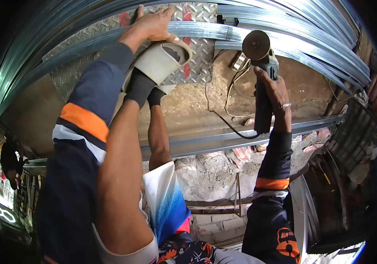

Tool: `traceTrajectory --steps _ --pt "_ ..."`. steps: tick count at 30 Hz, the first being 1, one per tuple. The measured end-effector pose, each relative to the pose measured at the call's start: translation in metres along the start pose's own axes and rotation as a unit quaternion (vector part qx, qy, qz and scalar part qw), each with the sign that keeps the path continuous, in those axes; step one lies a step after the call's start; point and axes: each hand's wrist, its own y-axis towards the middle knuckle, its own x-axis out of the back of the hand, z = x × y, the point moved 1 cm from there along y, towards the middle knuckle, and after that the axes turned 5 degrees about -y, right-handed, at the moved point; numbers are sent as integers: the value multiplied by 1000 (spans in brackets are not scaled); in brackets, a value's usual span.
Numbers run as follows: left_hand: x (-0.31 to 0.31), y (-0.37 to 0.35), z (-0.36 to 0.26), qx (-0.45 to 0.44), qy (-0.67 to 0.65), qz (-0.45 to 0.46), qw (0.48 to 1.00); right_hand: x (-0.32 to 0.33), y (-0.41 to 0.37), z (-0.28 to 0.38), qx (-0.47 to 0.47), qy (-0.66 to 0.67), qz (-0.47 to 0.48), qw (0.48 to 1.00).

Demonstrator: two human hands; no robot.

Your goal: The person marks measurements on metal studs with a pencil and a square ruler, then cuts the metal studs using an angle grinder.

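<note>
In the head view my right hand (pixel 273 88) is wrapped round the body of an angle grinder (pixel 263 103), whose round disc (pixel 256 45) is uppermost, beside a long metal strip. My left hand (pixel 152 25) lies over the metal strip (pixel 201 31), its fingers spread out towards the far side and its thumb along the near edge. Close below that hand, my foot in a grey slide sandal (pixel 160 64) overlaps the strip and a diamond-tread steel plate (pixel 202 61). A thin dark line crosses the strip between the left hand and the disc.
Bundled metal profiles (pixel 303 26) curve across the top. A power outlet (pixel 240 60) and loose cables (pixel 228 99) lie on the dirt floor near the grinder. A long metal channel (pixel 223 141) runs behind my legs, beside dusty sacks (pixel 210 169). A person (pixel 12 163) is at far left.
</note>
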Motion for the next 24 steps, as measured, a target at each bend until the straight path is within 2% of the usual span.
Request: traceTrajectory --steps 2,4,5,7,10,12,13,15,16,18,19,24 --pt "7 -4 11 -20 -7 10 1000 -4 -5 -15 2 40 -1 999" --pt "19 -15 22 -98 2 57 994 -8 -7 -34 -2 69 7 998" --pt "22 -17 31 -95 1 53 994 -12 -12 -37 -9 96 16 995" --pt "36 -22 50 -188 -69 100 975 -23 -18 -42 -10 129 29 991" --pt "64 -50 69 -184 -18 47 982 -41 -19 -41 9 220 36 975" --pt "87 -62 85 -142 29 75 987 -48 -8 -46 10 187 21 982" --pt "96 -66 83 -151 35 75 985 -49 -7 -44 7 195 14 981" --pt "105 -77 85 -3 23 179 984 -50 -4 -37 27 147 21 988" --pt "89 -83 101 -7 25 181 983 -51 -1 -39 23 151 19 988" --pt "42 -92 135 -62 24 28 997 -49 8 -42 52 112 8 992" --pt "37 -93 131 -43 5 3 999 -47 9 -39 48 109 8 993" --pt "39 -85 126 -10 -24 20 999 -40 17 -33 57 6 6 998"
